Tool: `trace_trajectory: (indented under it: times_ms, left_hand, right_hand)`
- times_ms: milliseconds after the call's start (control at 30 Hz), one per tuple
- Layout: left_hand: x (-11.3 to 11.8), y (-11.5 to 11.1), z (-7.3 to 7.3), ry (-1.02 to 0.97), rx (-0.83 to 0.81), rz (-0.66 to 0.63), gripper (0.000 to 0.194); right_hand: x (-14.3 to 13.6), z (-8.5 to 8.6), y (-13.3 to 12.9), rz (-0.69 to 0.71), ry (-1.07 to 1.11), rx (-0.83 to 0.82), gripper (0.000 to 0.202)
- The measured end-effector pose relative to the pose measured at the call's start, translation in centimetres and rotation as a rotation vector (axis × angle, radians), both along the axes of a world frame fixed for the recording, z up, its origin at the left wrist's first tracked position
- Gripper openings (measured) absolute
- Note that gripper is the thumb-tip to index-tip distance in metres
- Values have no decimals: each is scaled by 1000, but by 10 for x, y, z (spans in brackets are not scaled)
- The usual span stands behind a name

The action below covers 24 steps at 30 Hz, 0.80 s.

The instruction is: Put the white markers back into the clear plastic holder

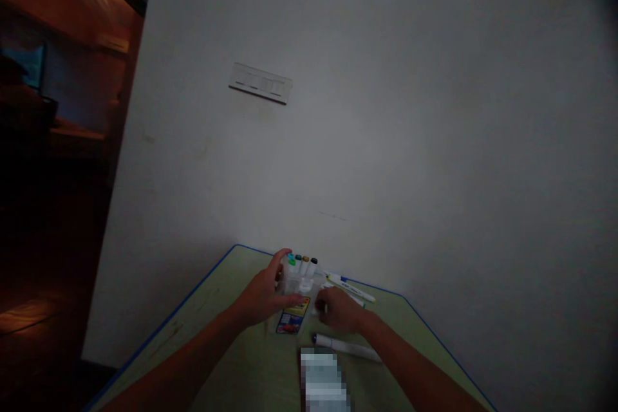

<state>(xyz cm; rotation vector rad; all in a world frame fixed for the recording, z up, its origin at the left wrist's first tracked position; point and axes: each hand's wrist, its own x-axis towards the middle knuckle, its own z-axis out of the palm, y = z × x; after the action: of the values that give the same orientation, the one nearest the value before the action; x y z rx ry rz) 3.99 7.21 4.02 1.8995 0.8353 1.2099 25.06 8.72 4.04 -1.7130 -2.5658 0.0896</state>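
A clear plastic case with a colourful label stands on the green table. Several markers with teal, green, brown and black caps stick up from its top. My left hand wraps round the case's left side, thumb across the front and fingers at the back. Close to the case's right side is my right hand, its fingers curled; whatever they hold, if anything, is hidden. Behind the right hand lie loose markers, one with a yellow end. A white marker with a dark blue cap lies in front of that hand.
The green table has a blue edge and meets a pale wall. A pixelated flat object lies at the near middle of the table. On the wall hangs a small plate. A dark room opens at the left.
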Motion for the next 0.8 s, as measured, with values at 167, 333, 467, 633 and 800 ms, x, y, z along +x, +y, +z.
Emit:
trace_trajectory:
  times_ms: [167,333,467,633,800]
  left_hand:
    - [1,1,0,2,-7,-3,83]
    - [1,0,2,-5,-12,-13,83]
    - [0,-1,3,-4,-22,-5,84]
    - [1,-3,5,2,-32,-5,83]
    - [0,-4,6,-4,-44,-10,83]
  right_hand:
    - [13,-2,0,32,5,47,20]
    - [31,-4,12,-113,-60,97,23]
    - [60,-7,25,-257,-92,113,27]
    - [75,-23,25,-251,-89,51,27]
    - [72,-22,23,-238,-43,98,21]
